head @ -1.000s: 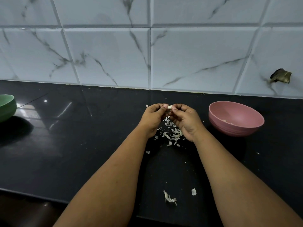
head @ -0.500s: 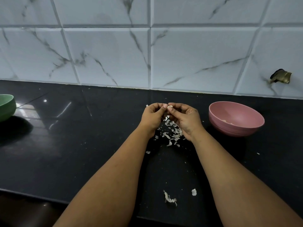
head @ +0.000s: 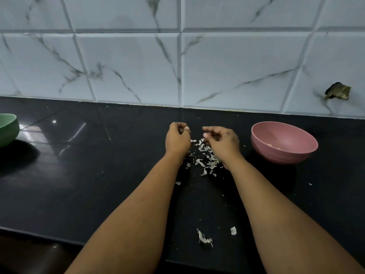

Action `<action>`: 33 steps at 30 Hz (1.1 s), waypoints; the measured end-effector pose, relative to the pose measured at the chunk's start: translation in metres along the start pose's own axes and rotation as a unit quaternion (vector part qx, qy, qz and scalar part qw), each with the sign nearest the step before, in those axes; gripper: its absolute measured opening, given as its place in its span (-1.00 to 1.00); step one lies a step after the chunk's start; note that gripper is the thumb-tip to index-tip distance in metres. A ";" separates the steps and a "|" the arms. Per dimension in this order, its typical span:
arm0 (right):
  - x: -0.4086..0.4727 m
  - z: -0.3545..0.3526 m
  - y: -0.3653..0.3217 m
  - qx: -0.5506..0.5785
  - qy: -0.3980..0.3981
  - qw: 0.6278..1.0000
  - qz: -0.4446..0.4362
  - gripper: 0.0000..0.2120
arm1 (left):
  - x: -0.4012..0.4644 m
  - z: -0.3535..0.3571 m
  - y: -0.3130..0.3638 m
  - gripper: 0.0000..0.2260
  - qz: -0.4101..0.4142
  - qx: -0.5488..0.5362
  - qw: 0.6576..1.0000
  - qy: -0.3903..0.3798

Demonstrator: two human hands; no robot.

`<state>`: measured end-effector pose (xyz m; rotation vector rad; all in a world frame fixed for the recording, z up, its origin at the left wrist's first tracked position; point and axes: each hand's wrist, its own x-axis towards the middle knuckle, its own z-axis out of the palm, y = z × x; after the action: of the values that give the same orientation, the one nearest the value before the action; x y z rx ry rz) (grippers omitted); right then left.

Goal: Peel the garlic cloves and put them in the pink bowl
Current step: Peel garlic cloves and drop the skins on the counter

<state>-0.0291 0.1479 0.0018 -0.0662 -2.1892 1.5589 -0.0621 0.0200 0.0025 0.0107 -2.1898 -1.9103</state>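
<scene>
2 hands hover apart above the black bench (head: pixel 98 175), just left of the pink bowl (head: pixel 284 143). The left hand (head: pixel 177 138) is curled into a loose fist with its fingertips tucked against the thumb; something small and pale shows at those fingertips, but whether it is a garlic clove or only a nail cannot be told. The right hand (head: pixel 222 140), the nearer of the 2 to the pink bowl, has its fingers curled with the thumb and forefinger brought close together; whether they pinch anything cannot be told. A clear gap lies between the 2 hands.

Left of the pink bowl, under and between the hands, lies a scatter of garlic peels (head: pixel 205 157) on the bench. 2 more scraps (head: pixel 205 239) lie further from the pink bowl, toward the near edge of the bench, between the forearms. Inside the pink bowl a few pale pieces (head: pixel 273 146) rest on the bottom, too small to identify with certainty.

Far to the left of the pink bowl, at the frame's edge, stands a green bowl (head: pixel 7 129). Behind the pink bowl rises a marbled tile wall (head: pixel 138 66), with a dark broken patch (head: pixel 337 92) above and to the right of the bowl.
</scene>
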 end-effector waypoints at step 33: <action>-0.004 0.017 -0.018 -0.359 -0.087 0.927 -0.065 -0.84 | 0.004 -0.005 0.003 -0.83 -0.059 -0.085 0.991 0.090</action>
<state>-0.0284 0.1257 0.0125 -0.0067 -2.7304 0.6437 -0.0649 0.0144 0.0069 0.2776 -1.9442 -2.0646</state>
